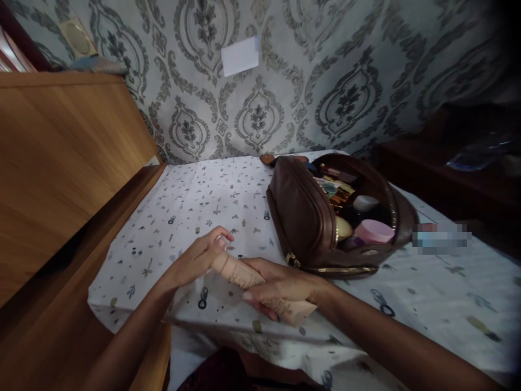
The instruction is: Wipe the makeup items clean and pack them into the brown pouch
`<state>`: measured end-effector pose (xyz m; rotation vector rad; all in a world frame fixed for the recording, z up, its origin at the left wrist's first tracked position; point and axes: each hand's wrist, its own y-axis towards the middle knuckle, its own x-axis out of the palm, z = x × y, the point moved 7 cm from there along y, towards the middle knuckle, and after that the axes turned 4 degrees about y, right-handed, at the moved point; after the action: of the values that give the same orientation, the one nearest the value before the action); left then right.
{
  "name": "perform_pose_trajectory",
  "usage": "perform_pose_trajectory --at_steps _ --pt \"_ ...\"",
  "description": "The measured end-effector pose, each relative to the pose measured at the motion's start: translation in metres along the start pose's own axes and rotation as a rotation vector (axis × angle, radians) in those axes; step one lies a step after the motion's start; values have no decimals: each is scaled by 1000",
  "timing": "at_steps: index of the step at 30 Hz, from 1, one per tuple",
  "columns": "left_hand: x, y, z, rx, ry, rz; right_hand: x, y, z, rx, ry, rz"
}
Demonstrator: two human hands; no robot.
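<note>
A beige cosmetic tube [246,277] with small printed text lies slantwise across both hands, just above the table's front part. My right hand [280,285] is closed around its body, thumb on top, and the flat crimped end sticks out past the palm. At the other end of the tube, my left hand [199,255] is closed around the head, its fingers curled. Something pale and shiny shows between the left fingertips; whether it is a cap cannot be made out. Behind the right hand stands a brown makeup bag [297,217], unzipped, its lid up.
Inside the bag are a pink round container [374,232], a white-lidded jar [365,203] and several slim tubes. A white patterned cloth [195,195] covers the table. A wooden cabinet [69,146] rises at the left. A blurred-out item [442,238] lies right of the bag.
</note>
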<state>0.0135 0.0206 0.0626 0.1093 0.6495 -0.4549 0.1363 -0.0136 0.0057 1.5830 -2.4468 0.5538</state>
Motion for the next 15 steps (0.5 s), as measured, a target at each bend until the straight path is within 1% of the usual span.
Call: perform_pose_trajectory --at_steps 4,6,8,9,11,14,15 --pt "-11 -14 -11 57 -124 63 -2 0 1 -4 59 3" --pt "-13 -22 -12 106 -202 55 -3 1 -1 -30 105 7" --pt "-12 -27 -10 156 -203 64 -5 1 -3 -60 150 29" --pt "-13 -30 -10 170 -169 100 -5 1 -5 -71 167 43" --pt "-18 -33 -11 155 -75 248 -7 0 -7 -89 190 77" --pt "-28 -43 -17 74 118 551 -8 -1 -10 -112 217 107" --pt "-31 -46 -15 81 200 634 -8 -1 -10 -119 227 104"
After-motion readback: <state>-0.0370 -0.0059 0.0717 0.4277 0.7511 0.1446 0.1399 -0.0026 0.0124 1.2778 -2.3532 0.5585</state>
